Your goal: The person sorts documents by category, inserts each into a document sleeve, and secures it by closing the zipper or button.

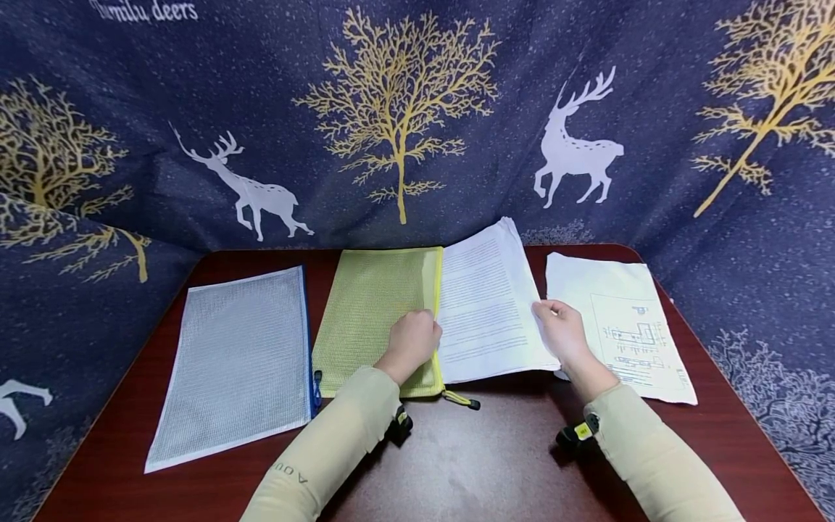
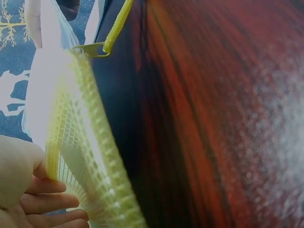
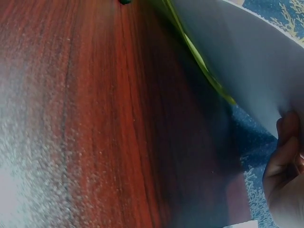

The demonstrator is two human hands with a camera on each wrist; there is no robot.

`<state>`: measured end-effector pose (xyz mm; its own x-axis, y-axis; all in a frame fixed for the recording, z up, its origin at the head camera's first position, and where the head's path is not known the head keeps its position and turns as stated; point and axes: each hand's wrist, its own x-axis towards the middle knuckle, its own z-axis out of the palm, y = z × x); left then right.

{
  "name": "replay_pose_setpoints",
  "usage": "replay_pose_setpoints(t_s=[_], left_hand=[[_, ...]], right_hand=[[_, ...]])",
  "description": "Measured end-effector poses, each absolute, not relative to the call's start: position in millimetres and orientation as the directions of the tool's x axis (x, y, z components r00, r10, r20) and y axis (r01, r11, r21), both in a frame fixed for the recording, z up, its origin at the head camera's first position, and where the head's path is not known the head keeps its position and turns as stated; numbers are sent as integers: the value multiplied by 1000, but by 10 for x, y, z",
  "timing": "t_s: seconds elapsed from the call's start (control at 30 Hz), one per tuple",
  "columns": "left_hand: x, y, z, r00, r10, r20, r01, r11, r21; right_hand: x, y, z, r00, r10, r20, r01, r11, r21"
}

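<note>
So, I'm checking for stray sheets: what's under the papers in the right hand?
Shaded tabletop shows below the near edge of the papers; deeper in, they cover whatever's there.

A dark blue cloth point(image 1: 483, 174), white-speckled and creased, hangs behind the reddish-brown table point(image 1: 483, 457) and along both its sides. I can see golden trees point(image 1: 401, 138) printed there, white deer point(image 1: 579, 156) and white lettering point(image 1: 145, 11). The table has rounded far corners, streaky grain and a pale shine.
</note>
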<state>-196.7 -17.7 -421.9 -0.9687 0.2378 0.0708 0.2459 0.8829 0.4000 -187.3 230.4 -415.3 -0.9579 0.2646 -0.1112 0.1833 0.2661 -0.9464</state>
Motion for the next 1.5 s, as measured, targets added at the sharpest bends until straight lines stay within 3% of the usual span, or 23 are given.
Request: replay_pose_setpoints(t_s=[1.5], left_hand=[[-1969, -126, -4159, -969, 219, 117, 248, 880, 405]], right_hand=[[-1857, 2099, -4224, -939, 336, -77, 173, 265, -948]])
